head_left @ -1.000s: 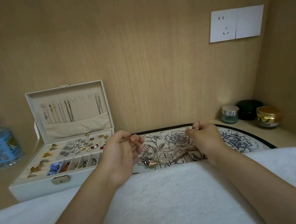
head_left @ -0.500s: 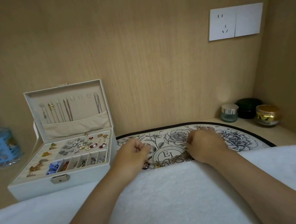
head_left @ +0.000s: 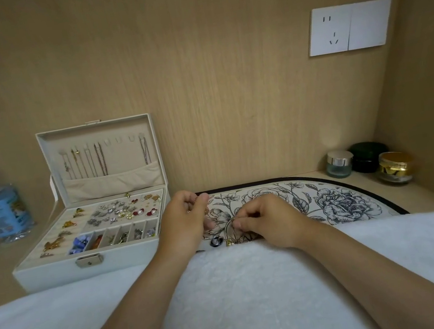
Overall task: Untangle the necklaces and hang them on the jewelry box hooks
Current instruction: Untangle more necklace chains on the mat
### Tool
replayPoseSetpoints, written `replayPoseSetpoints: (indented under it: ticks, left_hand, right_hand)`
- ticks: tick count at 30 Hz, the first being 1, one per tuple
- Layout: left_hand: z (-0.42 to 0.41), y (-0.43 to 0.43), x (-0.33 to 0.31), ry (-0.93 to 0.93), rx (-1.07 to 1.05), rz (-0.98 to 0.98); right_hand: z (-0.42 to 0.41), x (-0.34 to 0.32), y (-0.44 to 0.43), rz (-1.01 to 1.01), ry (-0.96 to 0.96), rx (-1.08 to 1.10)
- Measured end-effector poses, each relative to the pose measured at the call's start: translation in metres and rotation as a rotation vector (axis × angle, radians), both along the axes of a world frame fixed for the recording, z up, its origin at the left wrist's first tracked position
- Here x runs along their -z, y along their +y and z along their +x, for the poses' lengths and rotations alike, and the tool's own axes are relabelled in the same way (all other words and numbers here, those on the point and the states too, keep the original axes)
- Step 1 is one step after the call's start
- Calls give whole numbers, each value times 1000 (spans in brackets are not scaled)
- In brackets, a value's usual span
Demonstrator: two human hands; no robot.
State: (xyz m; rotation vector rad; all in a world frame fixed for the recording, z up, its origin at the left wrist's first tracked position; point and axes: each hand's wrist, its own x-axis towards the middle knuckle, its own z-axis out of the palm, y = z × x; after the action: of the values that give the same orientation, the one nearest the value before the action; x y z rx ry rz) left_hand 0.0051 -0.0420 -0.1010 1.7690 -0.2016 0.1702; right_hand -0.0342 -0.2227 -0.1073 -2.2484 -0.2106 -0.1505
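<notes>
While right fingers (head_left: 243, 222) pinch it, necklace (head_left: 228, 242) sags just below them.

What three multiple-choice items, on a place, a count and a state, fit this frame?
1. Where does the water bottle stand? A) left of the jewelry box B) on the towel C) on the mat
2. How many jars sit in the right corner? A) two B) three C) five
3. What is the right hand doing? A) lying flat B) pinching the necklaces C) gripping a lid
Answers: 1 A, it stands beyond the box's left side; 2 B, one silver-lidded, one dark, one gold; 3 B, it pinches a thin chain.
</notes>
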Motion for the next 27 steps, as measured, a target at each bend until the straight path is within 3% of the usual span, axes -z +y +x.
replayPoseSetpoints:
  ticks: [4, 9, 14, 21, 24, 27]
  left_hand:
    - [3, -2, 2, -11, -23, 15]
    - [-5, -3, -1, -327, -125, 284]
    - [-20, -10, -2, -167, 118, 403]
    - [-19, -8, -3, 6, 228, 73]
    - [-16, -5, -5, 163, 246, -30]
    - [-16, -3, -10, 322, 299, -347]
  right_hand:
    - [-3, -6, 2, 288, 8, 28]
    - [-5, -11, 2, 296, 11, 30]
    - [-5, -13, 3, 372, 12, 23]
    - [-3, -14, -1, 361, 13, 27]
    - [0, -12, -8, 435, 27, 77]
    - [0, -10, -12, 572, 57, 60]
